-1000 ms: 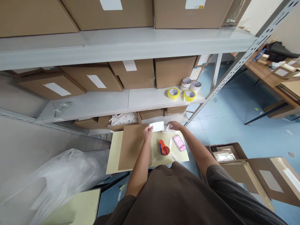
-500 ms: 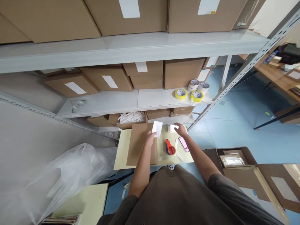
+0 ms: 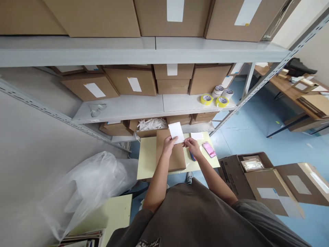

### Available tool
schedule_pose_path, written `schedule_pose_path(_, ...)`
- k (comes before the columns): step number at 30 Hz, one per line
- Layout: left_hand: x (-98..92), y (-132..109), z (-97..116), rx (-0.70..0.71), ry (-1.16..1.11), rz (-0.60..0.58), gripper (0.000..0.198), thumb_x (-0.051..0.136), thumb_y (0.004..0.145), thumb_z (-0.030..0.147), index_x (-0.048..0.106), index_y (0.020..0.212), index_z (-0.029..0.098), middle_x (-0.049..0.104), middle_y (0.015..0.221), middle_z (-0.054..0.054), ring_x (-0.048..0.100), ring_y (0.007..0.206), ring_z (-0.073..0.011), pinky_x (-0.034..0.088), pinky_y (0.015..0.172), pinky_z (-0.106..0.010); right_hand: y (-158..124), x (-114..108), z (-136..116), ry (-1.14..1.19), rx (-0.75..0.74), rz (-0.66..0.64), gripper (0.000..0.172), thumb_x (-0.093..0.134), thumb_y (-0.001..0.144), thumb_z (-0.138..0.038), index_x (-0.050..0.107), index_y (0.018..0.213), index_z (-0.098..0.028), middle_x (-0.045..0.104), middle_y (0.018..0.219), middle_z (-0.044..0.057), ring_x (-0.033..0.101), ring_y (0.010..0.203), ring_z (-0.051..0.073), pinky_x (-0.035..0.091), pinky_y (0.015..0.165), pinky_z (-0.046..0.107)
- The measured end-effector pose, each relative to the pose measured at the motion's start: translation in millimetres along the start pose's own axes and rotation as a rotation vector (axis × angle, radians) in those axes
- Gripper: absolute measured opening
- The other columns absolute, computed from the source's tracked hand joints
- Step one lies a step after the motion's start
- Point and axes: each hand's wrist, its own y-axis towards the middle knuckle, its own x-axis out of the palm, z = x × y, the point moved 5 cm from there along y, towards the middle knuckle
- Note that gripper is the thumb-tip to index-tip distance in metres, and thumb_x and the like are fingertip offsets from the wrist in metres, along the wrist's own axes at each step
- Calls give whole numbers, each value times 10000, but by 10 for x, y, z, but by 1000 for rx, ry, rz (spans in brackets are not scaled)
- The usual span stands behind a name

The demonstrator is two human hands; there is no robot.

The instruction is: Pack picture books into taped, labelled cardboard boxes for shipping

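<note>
My left hand [image 3: 168, 144] holds a white label sheet [image 3: 176, 132] above a flat cardboard box [image 3: 177, 159], thumb on its lower edge. At the sheet's lower right corner, the fingers of my right hand [image 3: 192, 145] are pinched together; the exact grip there is too small to make out. Behind that hand, a tape dispenser [image 3: 192, 156] is mostly hidden, with only a bit of blue and red showing. A small stack of white labels [image 3: 196, 136] lies on the pale yellow table [image 3: 147, 161], and a pink-screened phone [image 3: 209, 150] is to the right.
A grey shelf [image 3: 123, 107] with boxes spans the front. Tape rolls [image 3: 221, 101] stand at its right end. Below is a carton of white strips [image 3: 152, 124]. Clear plastic film [image 3: 102, 178] hangs left; open cartons [image 3: 272, 187] stand on the floor at right.
My right hand has moved left from the label stack to the corner of the sheet in my left hand. The view has shifted, and the tape dispenser is now mostly covered.
</note>
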Motion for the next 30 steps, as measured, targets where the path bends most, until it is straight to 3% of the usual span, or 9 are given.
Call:
schedule_pose_path(6,-318,-173,232,20,-28,30,627,1032,542,505,835,979,101,836,1050,-160,780,950,-319,622,848,-407,-218,322,-207,9,4,-5,391,699,913,-636,713,939,-246,805,999,78,719,832,216,565,831,372)
schedule_pose_path(11,-418,-356,357,36,-20,51,608,1021,565,518,831,982,118,837,1041,-148,783,941,-310,614,870,-414,-391,458,-308,121,4,36,250,748,893,-492,741,899,-242,798,958,33,708,767,169,549,768,323)
schedule_pose_path(18,-381,-461,363,47,11,48,605,1024,547,513,834,971,124,838,1052,-147,783,976,-312,613,915,-428,-469,481,-365,168,5,32,150,747,852,-380,750,854,-230,796,894,28,695,725,157,540,731,310)
schedule_pose_path(30,-122,-585,420,93,39,59,619,1043,493,496,833,932,114,838,994,-147,779,906,-304,612,864,-421,-508,297,-372,191,-64,-38,249,738,903,-480,693,898,-236,782,875,26,685,708,160,514,691,306)
